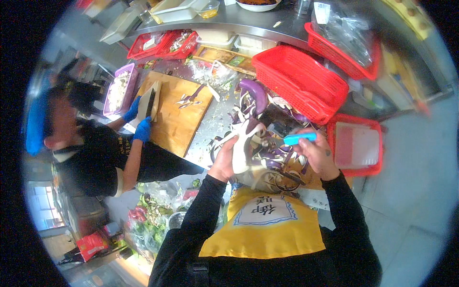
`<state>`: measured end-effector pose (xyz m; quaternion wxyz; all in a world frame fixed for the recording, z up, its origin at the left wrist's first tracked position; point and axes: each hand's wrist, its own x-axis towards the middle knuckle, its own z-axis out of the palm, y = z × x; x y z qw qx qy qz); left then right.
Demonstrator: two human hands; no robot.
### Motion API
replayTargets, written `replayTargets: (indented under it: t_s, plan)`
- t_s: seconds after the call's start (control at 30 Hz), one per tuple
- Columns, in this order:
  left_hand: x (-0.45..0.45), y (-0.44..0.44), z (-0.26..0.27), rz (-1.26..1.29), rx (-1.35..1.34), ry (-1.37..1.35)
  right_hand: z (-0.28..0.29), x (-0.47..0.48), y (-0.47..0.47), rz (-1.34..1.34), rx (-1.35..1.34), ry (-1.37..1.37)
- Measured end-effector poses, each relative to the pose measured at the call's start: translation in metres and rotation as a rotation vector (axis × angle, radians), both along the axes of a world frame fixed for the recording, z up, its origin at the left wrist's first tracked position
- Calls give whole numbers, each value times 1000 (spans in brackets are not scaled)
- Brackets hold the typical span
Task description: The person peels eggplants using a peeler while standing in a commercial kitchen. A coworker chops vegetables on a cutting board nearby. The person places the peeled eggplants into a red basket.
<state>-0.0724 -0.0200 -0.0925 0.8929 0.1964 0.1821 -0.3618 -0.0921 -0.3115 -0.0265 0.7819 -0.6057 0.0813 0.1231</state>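
My left hand [223,158] grips a partly peeled eggplant [241,154], its pale flesh showing with some purple skin left near the far end. To its right, my right hand [315,152] is closed around the blue handle of a peeler [300,138]; its blade end is blurred and points towards the eggplant. Purple and white peelings [274,158] lie heaped beneath and between my hands. Beyond them rests a whole purple eggplant [254,94] among more peelings.
A co-worker in blue gloves [143,129] handles a broad blade at a wooden cutting board [175,138] on the left. Red plastic baskets [301,80] stand at the back and a smaller one [376,143] at the right. Bagged greens [154,222] lie low on the left.
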Motion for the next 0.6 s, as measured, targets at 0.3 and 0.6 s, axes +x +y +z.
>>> replayTargets:
  t_s: [0.3, 0.6]
  plan:
    - [-2, -26, 31, 13, -75, -53, -10, 13, 81, 119, 202, -29]
    - [-6, -27, 16, 25, -9, -97, -17, 16, 97, 50, 25, -158]
